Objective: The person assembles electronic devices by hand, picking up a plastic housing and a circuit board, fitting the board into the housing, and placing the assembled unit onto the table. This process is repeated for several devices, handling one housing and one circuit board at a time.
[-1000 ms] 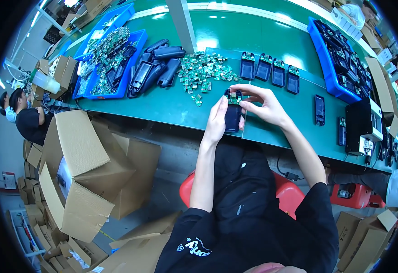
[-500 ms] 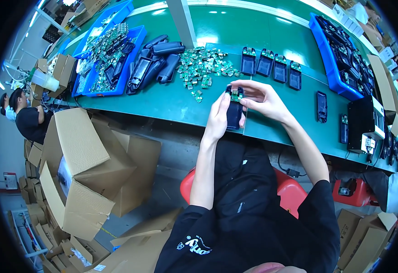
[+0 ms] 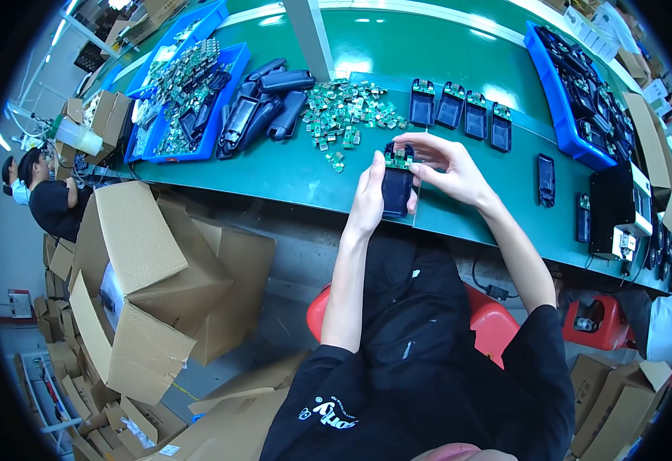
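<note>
Between my hands, above the near edge of the green table, is a black plastic housing (image 3: pixel 396 194), open side up. A small green circuit board (image 3: pixel 399 159) sits across its far end. My left hand (image 3: pixel 367 201) is closed along the left side of the housing. My right hand (image 3: pixel 449 170) grips it from the right, its thumb at the board and its fingers curled round the far end. Beyond them lie a pile of loose green circuit boards (image 3: pixel 351 111) and a row of several black housings (image 3: pixel 449 106) with boards at their far ends.
Blue bins (image 3: pixel 237 69) of boards and parts stand at the left beside stacked black housings (image 3: pixel 263 107). At the right are another blue bin (image 3: pixel 562 127) and a black-and-white device (image 3: pixel 620 211). An open cardboard box (image 3: pixel 147 288) stands left of me. Another person (image 3: pixel 51 200) sits far left.
The housing and both hands stay nearly in place, with only slight movement of the fingers at the board. The whole view has shifted very slightly.
</note>
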The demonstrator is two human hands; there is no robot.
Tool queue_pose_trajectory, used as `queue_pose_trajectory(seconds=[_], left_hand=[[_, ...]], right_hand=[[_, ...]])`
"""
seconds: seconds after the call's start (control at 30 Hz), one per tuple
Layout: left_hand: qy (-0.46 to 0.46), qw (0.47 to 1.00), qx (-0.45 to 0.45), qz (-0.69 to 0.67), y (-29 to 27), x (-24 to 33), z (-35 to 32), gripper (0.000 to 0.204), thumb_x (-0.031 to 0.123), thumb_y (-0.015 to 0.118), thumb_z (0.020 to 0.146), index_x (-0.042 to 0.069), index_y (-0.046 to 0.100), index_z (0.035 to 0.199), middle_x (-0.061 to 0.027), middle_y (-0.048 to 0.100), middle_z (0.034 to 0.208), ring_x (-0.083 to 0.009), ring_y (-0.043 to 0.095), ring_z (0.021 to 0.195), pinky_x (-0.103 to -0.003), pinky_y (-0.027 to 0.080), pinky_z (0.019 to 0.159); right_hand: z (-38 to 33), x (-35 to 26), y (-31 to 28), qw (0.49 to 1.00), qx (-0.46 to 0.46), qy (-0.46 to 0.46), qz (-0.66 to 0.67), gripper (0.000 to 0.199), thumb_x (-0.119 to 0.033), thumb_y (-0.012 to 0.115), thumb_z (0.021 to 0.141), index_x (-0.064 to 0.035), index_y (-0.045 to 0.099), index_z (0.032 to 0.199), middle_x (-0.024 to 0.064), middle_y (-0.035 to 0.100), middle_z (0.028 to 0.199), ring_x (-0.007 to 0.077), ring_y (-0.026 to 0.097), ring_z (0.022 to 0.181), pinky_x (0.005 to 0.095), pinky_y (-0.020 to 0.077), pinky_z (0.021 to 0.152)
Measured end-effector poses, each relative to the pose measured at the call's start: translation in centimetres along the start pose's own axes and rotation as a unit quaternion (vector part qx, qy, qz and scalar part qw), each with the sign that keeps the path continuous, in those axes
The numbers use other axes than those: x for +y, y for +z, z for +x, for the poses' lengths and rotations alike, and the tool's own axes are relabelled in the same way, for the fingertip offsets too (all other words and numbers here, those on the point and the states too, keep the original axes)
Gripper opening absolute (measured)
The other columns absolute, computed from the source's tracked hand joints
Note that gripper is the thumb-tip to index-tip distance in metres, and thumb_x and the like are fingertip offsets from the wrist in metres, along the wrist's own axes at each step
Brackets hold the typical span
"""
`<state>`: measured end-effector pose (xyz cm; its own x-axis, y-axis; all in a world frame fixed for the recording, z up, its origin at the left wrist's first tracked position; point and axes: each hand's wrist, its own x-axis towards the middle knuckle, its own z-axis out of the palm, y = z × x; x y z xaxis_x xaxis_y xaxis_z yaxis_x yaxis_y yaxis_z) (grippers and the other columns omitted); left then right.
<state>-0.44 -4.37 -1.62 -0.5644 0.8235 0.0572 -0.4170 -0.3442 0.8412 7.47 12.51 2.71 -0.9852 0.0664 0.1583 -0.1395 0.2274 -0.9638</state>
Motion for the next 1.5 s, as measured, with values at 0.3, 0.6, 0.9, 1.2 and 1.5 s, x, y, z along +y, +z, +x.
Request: queue_pose_trajectory(seconds=[0.3,0.6,0.9,1.2,1.5], left_hand=[[-0.006,1.000,-0.006,-0.005,-0.1,0.4,-0.1,0.052,0.042,0.026,0.109,-0.001,0.054,0.111,-0.0104,0.063,0.080,-0.0170,0.062,0.058,-0.029,0.052,0.054],[0.041,0.991,0.019,0.124,1.2,-0.9,0.5,0.047,0.040,0.030,0.109,-0.001,0.051,0.120,-0.0116,0.066,0.083,-0.0169,0.065,0.061,-0.028,0.055,0.059],[0.060,0.994,0.010,0.092,1.0,-0.2,0.1,0.058,0.046,0.029,0.108,-0.003,0.042,0.137,-0.0160,0.062,0.111,-0.0216,0.068,0.092,-0.033,0.057,0.079],[0.054,0.988,-0.033,0.138,0.8,-0.2,0.3,0.057,0.045,0.032,0.108,-0.002,0.042,0.138,-0.0158,0.061,0.112,-0.0215,0.066,0.092,-0.034,0.056,0.081],[0.052,0.988,-0.043,0.137,1.1,-0.4,0.2,0.051,0.040,0.035,0.108,-0.002,0.044,0.136,-0.0151,0.062,0.110,-0.0207,0.066,0.090,-0.034,0.055,0.082]], right_hand=[[-0.1,-0.1,0.3,0.998,-0.010,-0.050,-0.041,0.050,-0.009,0.068,0.087,-0.0042,0.056,0.135,0.0107,0.059,0.134,0.0184,0.062,0.111,0.0344,0.0510,0.096],[-0.3,-0.6,-0.4,0.961,0.065,-0.123,-0.240,0.044,-0.010,0.076,0.080,-0.0067,0.065,0.122,0.0101,0.067,0.117,0.0233,0.066,0.105,0.0323,0.0527,0.090],[-1.9,-4.1,-10.4,0.926,0.196,-0.064,-0.317,0.043,-0.010,0.075,0.081,-0.0053,0.066,0.123,0.0070,0.070,0.119,0.0164,0.066,0.107,0.0315,0.0525,0.091],[-4.2,-0.2,-20.5,0.870,0.139,0.136,-0.453,0.040,-0.016,0.076,0.081,-0.0056,0.067,0.118,0.0104,0.072,0.109,0.0245,0.069,0.098,0.0358,0.0540,0.088],[-4.1,1.5,-22.2,0.879,0.083,0.162,-0.442,0.040,-0.013,0.075,0.084,-0.0044,0.064,0.122,0.0118,0.070,0.112,0.0232,0.068,0.103,0.0355,0.0535,0.090]])
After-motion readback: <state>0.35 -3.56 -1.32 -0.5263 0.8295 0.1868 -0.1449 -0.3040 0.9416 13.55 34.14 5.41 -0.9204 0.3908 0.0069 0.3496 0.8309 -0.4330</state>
